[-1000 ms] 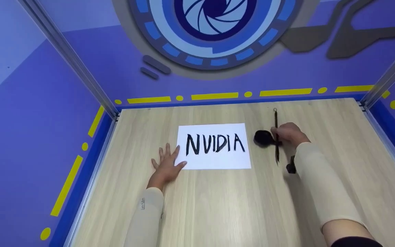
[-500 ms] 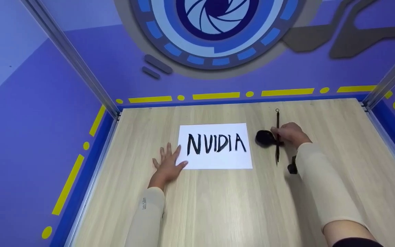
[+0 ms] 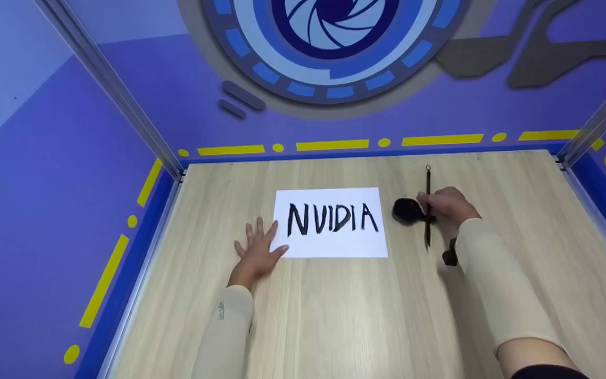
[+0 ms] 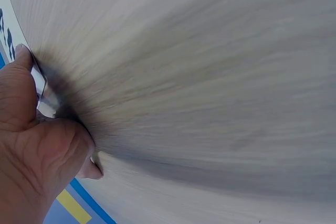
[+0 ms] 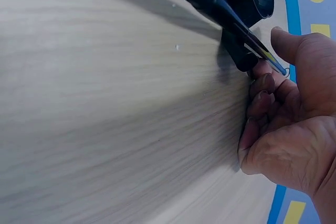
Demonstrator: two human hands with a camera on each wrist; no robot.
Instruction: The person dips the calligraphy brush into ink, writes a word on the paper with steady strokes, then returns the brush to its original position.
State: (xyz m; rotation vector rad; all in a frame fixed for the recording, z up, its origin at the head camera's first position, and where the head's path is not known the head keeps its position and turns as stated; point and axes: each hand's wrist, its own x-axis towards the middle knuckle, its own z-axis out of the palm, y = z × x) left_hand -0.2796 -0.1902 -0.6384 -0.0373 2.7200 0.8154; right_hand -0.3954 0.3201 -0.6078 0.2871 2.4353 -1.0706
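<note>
A sheet of white paper [image 3: 334, 246] lies on the wooden table, lettered "NVIDIA" in black brush strokes. My left hand [image 3: 257, 255] is spread flat, with its thumb and fingertips over the paper's left edge. To the paper's right, my right hand [image 3: 450, 204] holds a dark writing brush [image 3: 428, 231] around mid-handle, bristles toward me and hanging loop away. Close beside it stands a black round dish [image 3: 405, 209] with a short handle. In the right wrist view, the brush [image 5: 210, 4] crosses above the dish handle [image 5: 239, 53], between thumb and curled fingers; exact finger contact is partly hidden.
Purple-blue printed panels with yellow marks [image 3: 332, 145] wall the table [image 3: 334, 316] at the back and sides. Metal posts stand in the back corners. A small black piece [image 3: 449, 252] sits by the right sleeve.
The brush has swung slightly, its looped end shifting a little to the right along with the right hand. The left hand and the paper stay in place; the view shifts slightly.
</note>
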